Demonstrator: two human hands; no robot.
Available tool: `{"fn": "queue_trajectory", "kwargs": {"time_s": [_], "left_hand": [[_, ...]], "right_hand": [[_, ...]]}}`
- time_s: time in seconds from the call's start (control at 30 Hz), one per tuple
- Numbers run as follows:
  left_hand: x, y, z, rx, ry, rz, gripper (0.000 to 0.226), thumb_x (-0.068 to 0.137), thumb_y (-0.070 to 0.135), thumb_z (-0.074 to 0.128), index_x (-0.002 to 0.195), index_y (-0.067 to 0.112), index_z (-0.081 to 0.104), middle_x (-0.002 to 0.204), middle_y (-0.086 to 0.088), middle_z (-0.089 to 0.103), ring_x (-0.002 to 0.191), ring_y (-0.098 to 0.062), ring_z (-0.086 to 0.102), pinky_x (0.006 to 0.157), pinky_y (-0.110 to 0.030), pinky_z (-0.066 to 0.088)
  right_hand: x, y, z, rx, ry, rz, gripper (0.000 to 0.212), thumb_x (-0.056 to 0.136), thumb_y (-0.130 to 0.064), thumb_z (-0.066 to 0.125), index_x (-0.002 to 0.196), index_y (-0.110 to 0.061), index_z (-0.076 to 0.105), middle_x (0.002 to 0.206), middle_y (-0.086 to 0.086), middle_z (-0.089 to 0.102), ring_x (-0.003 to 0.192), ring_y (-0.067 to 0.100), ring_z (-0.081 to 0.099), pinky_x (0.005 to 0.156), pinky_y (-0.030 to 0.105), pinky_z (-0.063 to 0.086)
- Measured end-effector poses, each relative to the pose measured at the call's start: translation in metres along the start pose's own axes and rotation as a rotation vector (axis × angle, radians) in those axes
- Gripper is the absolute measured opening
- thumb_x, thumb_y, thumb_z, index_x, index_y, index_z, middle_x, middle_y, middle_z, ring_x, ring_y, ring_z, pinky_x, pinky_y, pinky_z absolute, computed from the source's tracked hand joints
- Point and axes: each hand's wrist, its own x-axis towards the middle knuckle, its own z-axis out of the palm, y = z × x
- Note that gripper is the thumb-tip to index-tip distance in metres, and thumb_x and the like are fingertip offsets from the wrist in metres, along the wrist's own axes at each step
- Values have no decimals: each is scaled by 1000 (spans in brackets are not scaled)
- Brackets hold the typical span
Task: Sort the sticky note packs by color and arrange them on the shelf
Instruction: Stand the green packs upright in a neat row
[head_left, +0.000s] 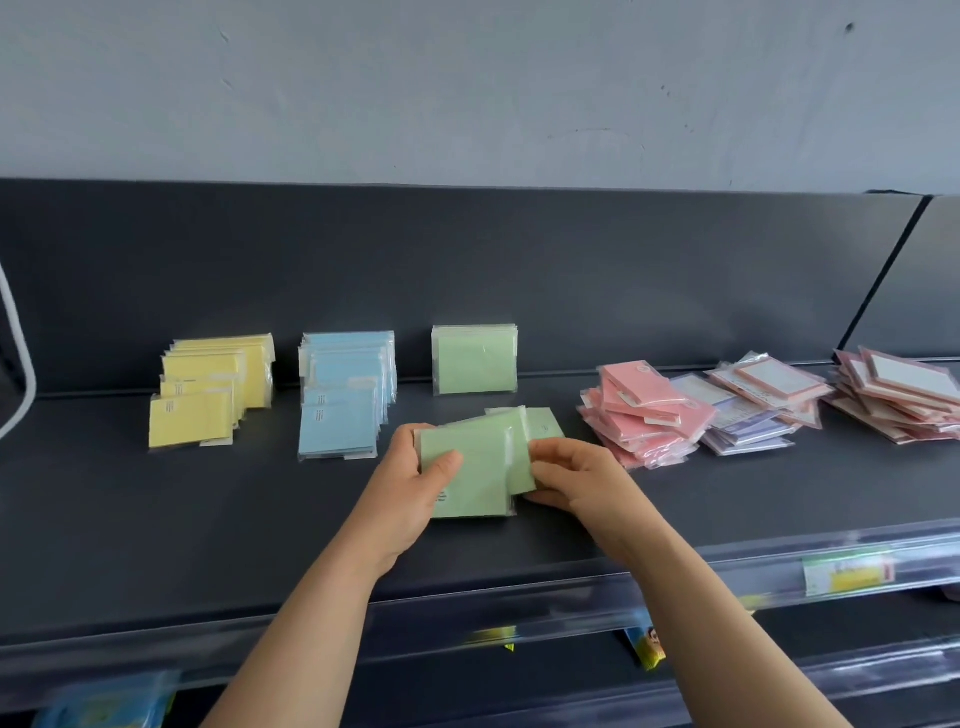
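head view looks down on two bare forearms reaching in from the lower edge and meeting over the middle of the dark shelf (182, 519). the left hand (410, 488) rises from the lower left with the wrist a little bent. its thumb lies across the front face of a small bunch of green packs (470, 467) and its fingers wrap behind the left edge, gripping the bunch. the right hand (571, 483) comes from the lower right, knuckles up, fingers curled onto the right edge of the same bunch and pinching it. the bunch is tilted up and unevenly fanned. one more green pack (545, 423) shows just behind it; i cannot tell whether it is held or lying on the shelf. straight behind the hands an upright green stack (475, 361) leans on the back panel (467, 260), with a strip of bare shelf between it and the held bunch. to the left stand a stepped blue row (345, 395) and, further left, a yellow row (213, 389). the blue row's front pack is near the left hand but apart from it. on the right a loose pink pile (641, 415) lies just beside the right hand. a lilac pile (743, 415) overlaps the pink pile's far side, and a pink-bordered pile (904, 400) sits at the frame's right edge. bare shelf runs from the hands forward to the clear front rail (519, 608), which carries a price label (847, 571).
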Motion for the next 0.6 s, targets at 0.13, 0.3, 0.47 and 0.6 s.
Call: {"fn": "queue_trajectory", "kwargs": {"time_s": [0.13,0.3,0.47,0.6], "left_hand": [[3,-4,-8,-45,80,-21,34,97,21,57,125,31,39,113,5,61,102,-13,61,86,-29,49],[2,-9,-16,-57,126,-27,22,99,22,53,120,26,51,114,5,63,105,-12,60,84,-27,48],[2,-13,-23,-87,209,-40,13,99,23,53,112,26,51,111,2,63,103,-14,61,89,-34,49],[4,-14,-25,-82,219,-55,8,99,25,53,105,28,50,110,2,64,103,-16,61,94,-39,49]], "right_hand": [[6,-2,-10,-480,248,-227,29,97,-6,48,119,-14,64,114,-1,67,104,12,62,97,26,47],[20,4,-6,-947,114,-351,41,99,-6,39,138,-9,48,149,3,40,142,19,29,111,18,18],[18,9,-8,-887,251,-455,16,93,-17,58,103,-13,69,108,-2,65,106,19,57,85,19,40],[25,4,-7,-912,160,-320,48,93,-25,60,138,-14,48,149,4,36,139,21,31,109,25,25]]}}
